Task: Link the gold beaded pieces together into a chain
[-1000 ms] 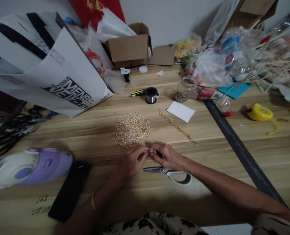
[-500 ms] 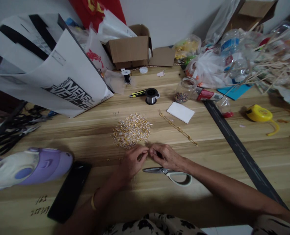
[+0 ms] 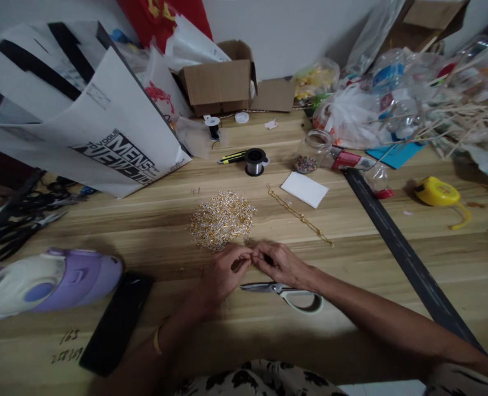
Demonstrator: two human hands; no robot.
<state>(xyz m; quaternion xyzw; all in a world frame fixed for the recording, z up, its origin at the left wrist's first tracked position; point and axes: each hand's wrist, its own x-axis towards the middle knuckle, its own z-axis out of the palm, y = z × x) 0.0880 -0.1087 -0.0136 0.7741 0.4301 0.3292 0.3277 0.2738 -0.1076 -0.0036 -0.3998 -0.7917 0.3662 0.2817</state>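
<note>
Wood-grained surface (image 3: 157,231) lies under the left hand (image 3: 223,272) and right hand (image 3: 280,263), fingertips pinched together, barely shifted from a second ago; fine handling apparently continues. Any gripped piece is too small to tell. Just beyond them, the beaded pile (image 3: 222,220) points every way; beyond the right, a gold chain (image 3: 302,218) slants lengthwise, far-left to near-right.

1 black phone (image 3: 118,324) lies beside 1 purple-and-white bottle (image 3: 76,280).
</note>
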